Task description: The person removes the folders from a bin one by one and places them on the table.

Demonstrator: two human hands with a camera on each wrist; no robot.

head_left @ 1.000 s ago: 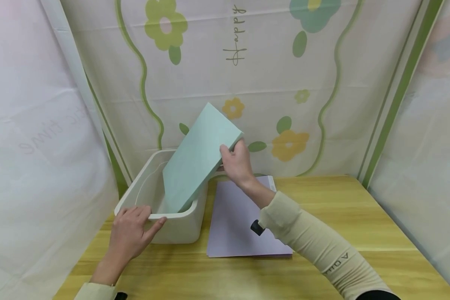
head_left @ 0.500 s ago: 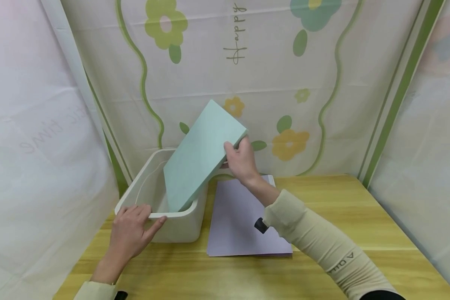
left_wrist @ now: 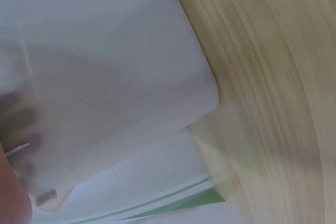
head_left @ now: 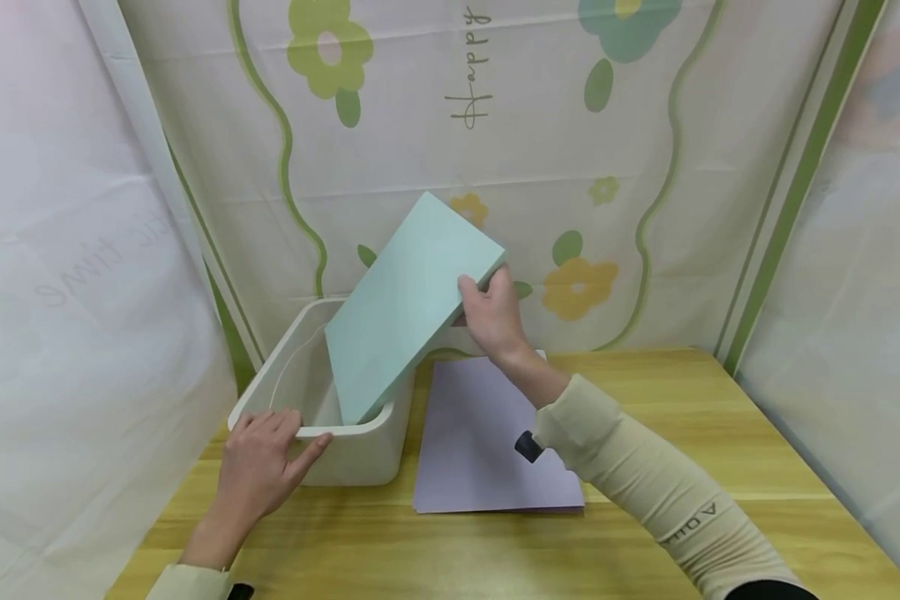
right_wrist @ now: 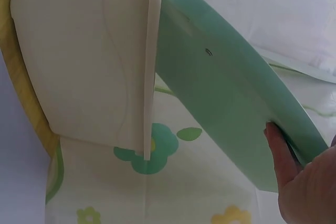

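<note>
My right hand (head_left: 491, 312) grips the right edge of a mint-green file folder (head_left: 405, 308), thumb on its front face and fingers behind. The folder is tilted, its lower end inside a white plastic bin (head_left: 356, 458) and its upper end raised well above the rim. In the right wrist view the back of the folder (right_wrist: 210, 87) shows a small oval metal fitting, with fingers lying against it. My left hand (head_left: 262, 467) holds the bin's near rim, fingers over the edge and thumb along the outside. Through the bin wall (left_wrist: 121, 66), those fingers show as dark shadows.
Right of the bin, a flat purple folder (head_left: 480, 442) lies on the wooden table (head_left: 667, 467), partly under my right forearm. Flower-printed fabric (head_left: 390, 158) hangs behind the table, with white fabric at both sides.
My right hand has moved slightly up and to the right, raising the mint-green folder's upper end a little. The left hand and bin have stayed put.
</note>
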